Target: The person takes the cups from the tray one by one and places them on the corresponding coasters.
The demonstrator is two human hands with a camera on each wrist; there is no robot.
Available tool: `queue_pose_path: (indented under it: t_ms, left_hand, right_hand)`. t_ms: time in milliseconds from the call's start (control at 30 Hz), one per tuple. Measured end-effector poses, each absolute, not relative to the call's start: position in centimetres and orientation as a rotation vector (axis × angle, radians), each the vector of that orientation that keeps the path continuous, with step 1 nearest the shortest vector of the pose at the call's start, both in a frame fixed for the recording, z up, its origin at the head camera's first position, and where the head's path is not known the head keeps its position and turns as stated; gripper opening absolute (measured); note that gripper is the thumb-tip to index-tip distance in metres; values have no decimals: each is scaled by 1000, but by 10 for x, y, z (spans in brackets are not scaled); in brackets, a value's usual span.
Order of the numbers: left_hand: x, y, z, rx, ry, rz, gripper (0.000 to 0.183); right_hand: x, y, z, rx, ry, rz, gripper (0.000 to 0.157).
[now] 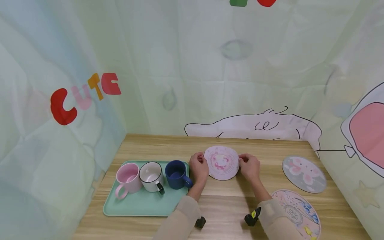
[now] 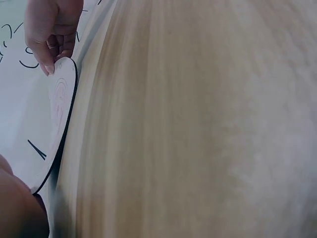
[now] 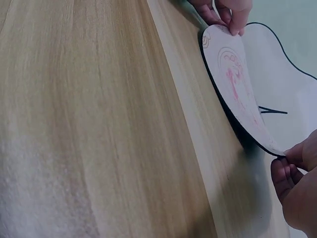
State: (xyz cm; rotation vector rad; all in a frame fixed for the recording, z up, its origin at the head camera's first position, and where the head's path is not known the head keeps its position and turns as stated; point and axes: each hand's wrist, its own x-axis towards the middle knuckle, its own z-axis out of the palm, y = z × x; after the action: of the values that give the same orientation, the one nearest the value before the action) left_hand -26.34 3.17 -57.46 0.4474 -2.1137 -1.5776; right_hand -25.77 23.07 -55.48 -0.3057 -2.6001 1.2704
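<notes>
Both hands hold a round pink coaster [image 1: 222,163] by its opposite edges, over the far middle of the table. My left hand [image 1: 199,167] pinches its left edge, and my right hand [image 1: 250,166] pinches the right edge between thumb and fingers. The right wrist view shows the coaster [image 3: 233,84] bowed between the hands, its dark underside edge above the wood and a shadow beneath. Just left of the left hand stands a dark blue mug [image 1: 176,175] on a mint green tray [image 1: 144,208].
The tray also carries a pink mug [image 1: 128,178] and a white mug with a black rim [image 1: 151,176]. At the right lie a grey rabbit-print coaster [image 1: 304,174] and a floral one [image 1: 297,206], partly behind the right sleeve. A printed curtain [image 1: 210,83] borders the wooden table [image 1: 222,210].
</notes>
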Motion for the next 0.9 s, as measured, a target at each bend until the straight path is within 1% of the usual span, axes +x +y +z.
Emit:
queue_pose_path:
  t_ms: [367,667,900]
  left_hand:
    - [-265,32,-581,500,-2179,-1539,16]
    - [-262,32,-581,423,-2206,-1454,14]
    - [-266,34,-585,399,-2297,-1367,18]
  right_hand:
    - [-257,229,-562,-325,-2625,1265,16]
    - [-257,229,-563,-309,-2678,1216,15]
    - [-261,230,-562,-283,-2716,1210,14]
